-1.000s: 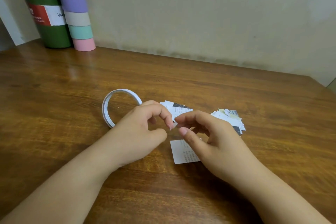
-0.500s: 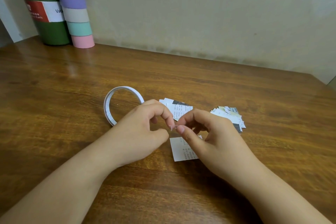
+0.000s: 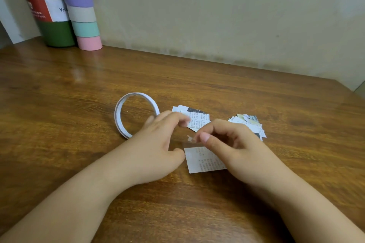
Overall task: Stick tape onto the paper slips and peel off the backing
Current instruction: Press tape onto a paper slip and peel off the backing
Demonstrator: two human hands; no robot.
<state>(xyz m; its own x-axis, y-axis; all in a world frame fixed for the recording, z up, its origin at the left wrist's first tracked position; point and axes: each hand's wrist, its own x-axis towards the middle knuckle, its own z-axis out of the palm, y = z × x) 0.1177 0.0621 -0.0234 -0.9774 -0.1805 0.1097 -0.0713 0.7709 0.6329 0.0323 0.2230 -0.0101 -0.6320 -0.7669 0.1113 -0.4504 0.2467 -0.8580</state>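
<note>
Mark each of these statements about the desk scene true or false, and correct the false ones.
1. The tape roll lies flat on the table. True.
2. The right hand pinches a small scrap. True.
3. The left hand grips the tape roll. False: it is beside the roll, with nothing seen in its curled fingers.
4. A paper slip lies below the right hand. True.
5. The green bottle stands at the right of the table. False: it stands at the far left, beside the striped tube.
</note>
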